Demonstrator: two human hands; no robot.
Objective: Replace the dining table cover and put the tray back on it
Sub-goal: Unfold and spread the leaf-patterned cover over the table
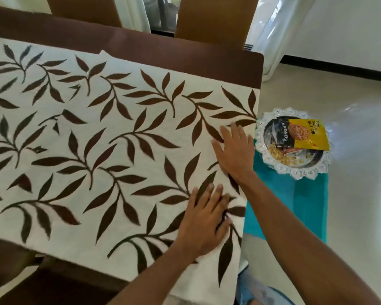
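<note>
The cream cover with brown leaf print (110, 137) already lies across the dark brown tabletop (141, 44), so the first half of the task looks close to done; what seems to be under way is the last smoothing at the end nearest the person. Both hands lie flat on the cloth with fingers spread, gripping nothing: the left hand (204, 223) presses near the cover's near corner, and the right hand (234, 151) rests just beside the cloth's right edge. A fold line still shows across the far part of the cover, and the cloth hangs over the near edge. The silver tray (294, 173), with its scalloped rim, is not yet back on the table; it sits off to the right on a turquoise cloth (295, 201), holding a yellow packet of almonds (304, 135) and some loose nuts. Returning that tray is the step left.
</note>
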